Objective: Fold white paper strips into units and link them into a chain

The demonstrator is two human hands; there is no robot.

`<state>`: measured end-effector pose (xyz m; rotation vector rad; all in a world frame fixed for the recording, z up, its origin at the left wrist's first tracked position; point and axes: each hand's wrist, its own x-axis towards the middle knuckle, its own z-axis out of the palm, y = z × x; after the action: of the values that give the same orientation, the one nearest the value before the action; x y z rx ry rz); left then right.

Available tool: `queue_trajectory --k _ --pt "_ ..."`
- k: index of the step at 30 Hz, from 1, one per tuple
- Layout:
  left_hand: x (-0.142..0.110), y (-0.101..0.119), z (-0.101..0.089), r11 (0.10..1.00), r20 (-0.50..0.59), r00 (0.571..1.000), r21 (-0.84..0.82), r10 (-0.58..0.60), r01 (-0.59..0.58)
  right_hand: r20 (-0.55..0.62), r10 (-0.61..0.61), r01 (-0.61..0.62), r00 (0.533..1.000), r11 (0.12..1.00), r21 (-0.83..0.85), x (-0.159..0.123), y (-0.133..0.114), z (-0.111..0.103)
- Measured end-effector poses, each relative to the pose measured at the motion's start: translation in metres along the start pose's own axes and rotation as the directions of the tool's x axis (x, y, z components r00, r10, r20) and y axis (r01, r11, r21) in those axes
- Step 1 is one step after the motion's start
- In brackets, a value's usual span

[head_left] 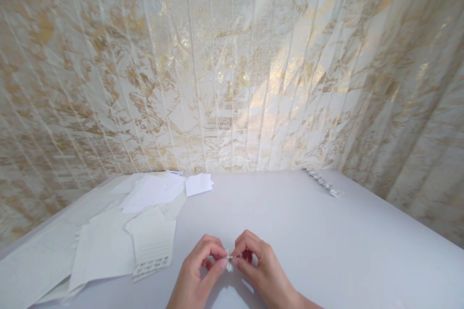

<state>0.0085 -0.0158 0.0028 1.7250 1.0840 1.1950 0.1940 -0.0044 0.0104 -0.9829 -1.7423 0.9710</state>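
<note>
Between my fingertips, over the front middle of the table, is a small folded piece of white paper (229,264). My left hand (203,265) pinches its left side between thumb and forefinger. On the other side, my right hand (259,260) pinches it the same way, the two hands almost touching. Most of the folded piece is hidden by the fingers, so its exact shape cannot be made out. The nearest sheet is a lined paper (154,239) with dark marks along its lower edge, lying left of my left hand.
Loose white paper sheets (108,246) overlap across the left of the white table (326,246). A small stack of paper pieces (198,184) lies at the back. A chain of folded paper (322,182) lies back right. A patterned curtain (224,67) hangs behind the table.
</note>
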Motion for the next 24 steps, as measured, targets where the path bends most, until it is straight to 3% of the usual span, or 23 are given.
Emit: queue_trajectory --k 5,10,14,18,24 --pt "0.001 0.000 0.000 0.978 -0.038 0.990 -0.162 -0.137 0.130 -0.013 0.180 -0.172 0.984 0.959 0.227 0.001 0.005 0.005" --pt "0.001 -0.001 0.000 0.951 -0.081 0.971 -0.232 -0.226 0.202 0.004 0.219 -0.205 0.976 0.907 0.367 0.001 0.002 0.006" --pt "-0.002 0.005 0.001 0.955 -0.115 0.970 -0.235 -0.214 0.182 0.015 0.200 -0.188 0.980 0.887 0.421 0.001 -0.003 0.007" --pt "-0.005 0.012 0.003 0.977 -0.141 0.974 -0.144 -0.174 0.154 0.110 0.168 -0.197 0.980 0.906 0.375 -0.001 -0.002 0.008" --pt "-0.007 0.018 0.004 0.997 -0.128 0.989 -0.031 -0.078 0.075 0.030 0.228 -0.228 0.973 0.939 0.258 -0.001 0.005 0.006"
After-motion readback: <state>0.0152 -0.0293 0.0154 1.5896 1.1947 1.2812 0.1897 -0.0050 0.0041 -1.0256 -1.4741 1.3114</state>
